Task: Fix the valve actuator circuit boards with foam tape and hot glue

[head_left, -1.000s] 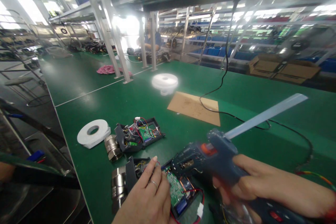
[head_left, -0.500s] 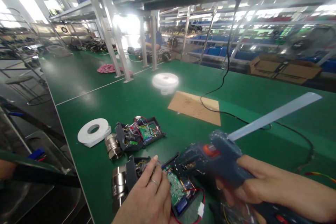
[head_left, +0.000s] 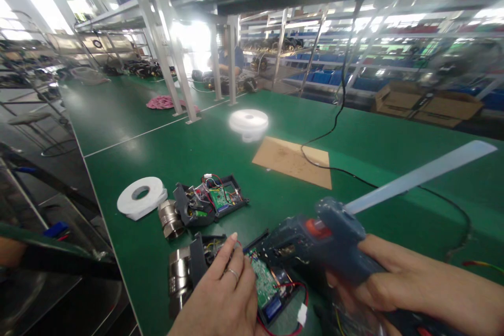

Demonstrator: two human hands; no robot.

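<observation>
While the right hand was wrapped tight around the grip of the blue glue gun, the left hand lay flat with its fingers close together on the opened unit, the forefinger tip touching the wires at its upper edge. The gun's nozzle end pointed toward nine o'clock, just over the unit's green circuit board, and a pale glue stick jutted from its back toward two o'clock. At eleven o'clock from the left hand, near it, a second opened unit sat on the green table, with a white tape roll just beside it at nine o'clock. Farther off at one o'clock lay a cardboard sheet, a black cable crossing its corner, and beyond it another white roll.
</observation>
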